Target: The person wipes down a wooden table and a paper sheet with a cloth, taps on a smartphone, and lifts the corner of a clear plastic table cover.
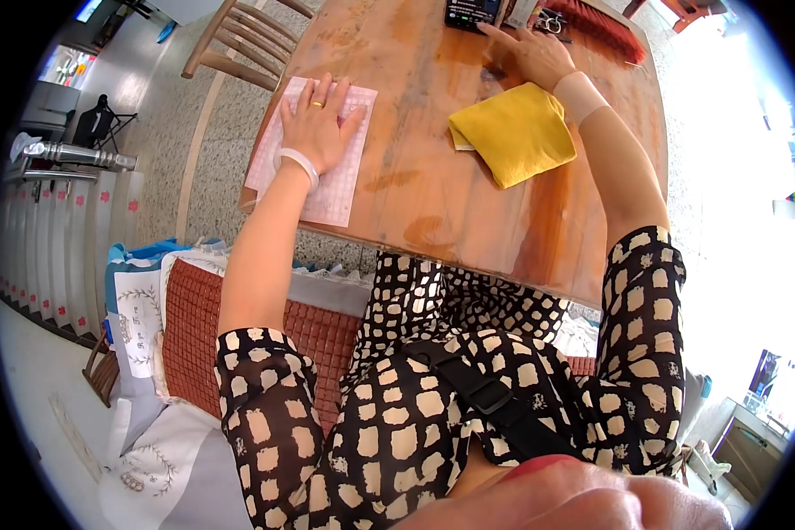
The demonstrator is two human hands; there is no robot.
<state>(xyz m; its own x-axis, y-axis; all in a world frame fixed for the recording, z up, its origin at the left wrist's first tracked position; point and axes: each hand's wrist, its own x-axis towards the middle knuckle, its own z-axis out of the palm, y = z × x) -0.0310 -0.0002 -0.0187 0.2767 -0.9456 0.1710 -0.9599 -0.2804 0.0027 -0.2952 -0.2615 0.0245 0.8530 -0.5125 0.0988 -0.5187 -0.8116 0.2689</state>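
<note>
My left hand (316,128) lies with its fingers spread on a pink-and-white patterned sheet (331,205) at the left side of the wooden table (397,115). A ring and a pale bangle show on that hand and wrist. My right hand (539,57) reaches across to the far edge, fingers stretched out and holding nothing. Its index fingertip is at the lower edge of a dark phone (471,12) with a lit screen; I cannot tell whether it touches. Below the right wrist lies a folded yellow cloth (517,132).
A red-bristled brush (605,31) and a small item with metal rings (549,21) lie at the table's far right. One wooden chair (243,40) stands at the far left. Beneath me is a seat with a reddish-brown woven mat (194,331).
</note>
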